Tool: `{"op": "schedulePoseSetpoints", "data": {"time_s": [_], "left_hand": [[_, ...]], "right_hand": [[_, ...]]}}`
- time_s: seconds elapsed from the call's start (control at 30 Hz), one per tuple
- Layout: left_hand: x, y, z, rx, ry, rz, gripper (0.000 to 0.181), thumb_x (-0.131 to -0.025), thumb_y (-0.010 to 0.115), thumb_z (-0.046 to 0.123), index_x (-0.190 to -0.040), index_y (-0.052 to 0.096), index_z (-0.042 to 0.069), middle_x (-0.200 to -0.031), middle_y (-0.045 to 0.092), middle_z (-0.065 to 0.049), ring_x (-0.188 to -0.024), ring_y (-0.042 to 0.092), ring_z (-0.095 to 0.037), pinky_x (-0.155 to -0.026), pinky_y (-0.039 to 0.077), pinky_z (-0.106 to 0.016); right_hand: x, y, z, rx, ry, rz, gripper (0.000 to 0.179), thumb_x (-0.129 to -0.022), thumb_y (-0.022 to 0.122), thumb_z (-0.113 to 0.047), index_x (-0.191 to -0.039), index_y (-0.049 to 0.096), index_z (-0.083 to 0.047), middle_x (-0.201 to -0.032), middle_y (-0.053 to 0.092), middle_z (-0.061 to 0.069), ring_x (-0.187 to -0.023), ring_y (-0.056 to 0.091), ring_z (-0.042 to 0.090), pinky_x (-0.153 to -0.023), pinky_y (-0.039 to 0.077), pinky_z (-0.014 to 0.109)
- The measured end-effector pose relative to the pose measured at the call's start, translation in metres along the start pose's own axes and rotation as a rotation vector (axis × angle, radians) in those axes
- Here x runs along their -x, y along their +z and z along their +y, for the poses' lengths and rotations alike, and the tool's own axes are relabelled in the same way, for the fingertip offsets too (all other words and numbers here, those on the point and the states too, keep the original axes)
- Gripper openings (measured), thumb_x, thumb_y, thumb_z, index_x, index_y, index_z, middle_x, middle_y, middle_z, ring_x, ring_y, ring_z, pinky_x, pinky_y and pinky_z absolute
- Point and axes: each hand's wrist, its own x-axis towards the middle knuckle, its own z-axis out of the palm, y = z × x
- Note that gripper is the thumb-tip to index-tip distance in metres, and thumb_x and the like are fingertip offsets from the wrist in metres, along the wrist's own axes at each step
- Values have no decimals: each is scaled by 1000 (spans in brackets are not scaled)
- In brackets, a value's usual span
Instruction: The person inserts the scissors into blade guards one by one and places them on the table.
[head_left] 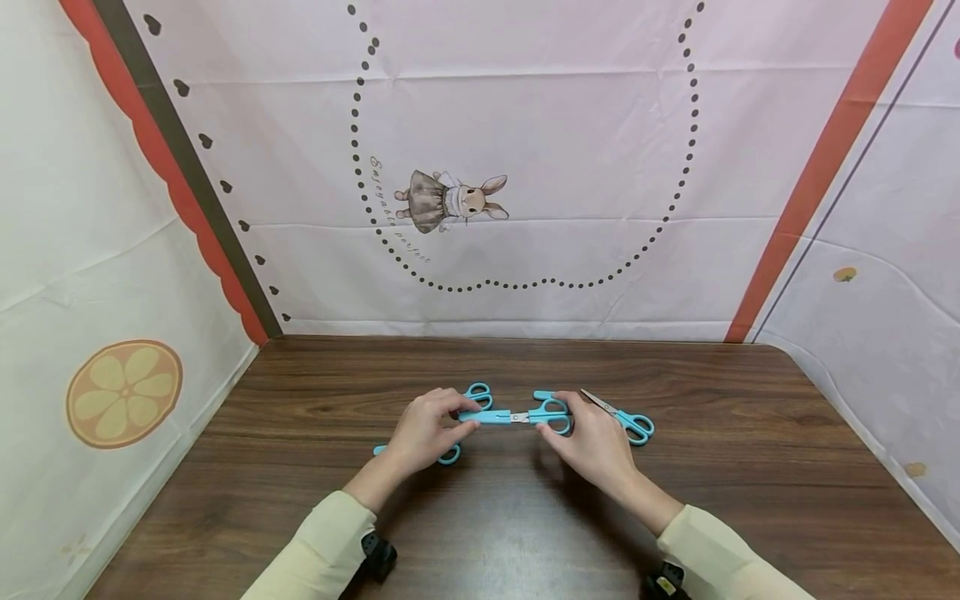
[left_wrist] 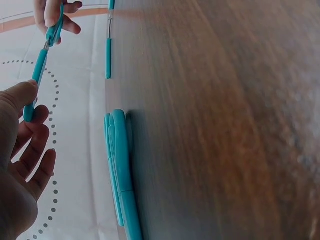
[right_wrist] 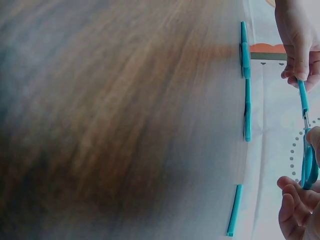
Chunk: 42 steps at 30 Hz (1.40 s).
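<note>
My left hand (head_left: 429, 425) pinches the light-blue blade cover (head_left: 491, 417) of a pair of scissors between thumb and fingers. At the other end my right hand (head_left: 597, 440) grips the scissors (head_left: 542, 414) by their blue handles. A short length of metal blade shows between cover and handles. In both wrist views the pair hangs above the table. Behind my left hand lies another pair of blue scissors (head_left: 478, 393), partly hidden. A covered pair (left_wrist: 120, 165) rests beneath my left wrist.
Uncovered scissors (head_left: 637, 427) lie right of my right hand, silver blades pointing back left. A loose blue cover (head_left: 543, 395) sits behind the right hand, partly hidden. The brown wooden table (head_left: 480, 533) meets a printed white cloth (head_left: 570, 208) at its back edge.
</note>
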Motion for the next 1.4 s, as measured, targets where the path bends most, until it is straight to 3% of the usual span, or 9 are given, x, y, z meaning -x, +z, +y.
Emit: {"op": "schedulePoseSetpoints", "data": {"time_s": [0.6, 0.9, 1.4], "left_hand": [[-1, 3, 4, 20, -9, -7, 17, -80, 73, 20, -96, 70, 15, -84, 64, 5, -73, 54, -6, -60, 45, -20], [-1, 2, 3, -7, -13, 2, 19, -78, 73, 25, -97, 70, 22, -73, 55, 13, -62, 49, 1, -53, 42, -16], [-1, -1, 8, -22, -68, -58, 17, -81, 70, 17, -97, 70, 20, -73, 55, 14, -63, 52, -3, -55, 43, -17]], "right_hand": [[0, 0, -1, -1, -12, 14, 48, -75, 73, -39, -114, 60, -15, -55, 41, -13, -43, 33, 4, -39, 26, 22], [-1, 0, -1, -2, -13, 15, 49, -75, 73, -40, -115, 60, -14, -55, 41, -13, -43, 33, 4, -39, 26, 22], [-2, 2, -1, 5, -25, 28, 50, -75, 74, -39, -116, 60, -13, -56, 40, -13, -43, 32, 3, -39, 25, 21]]}}
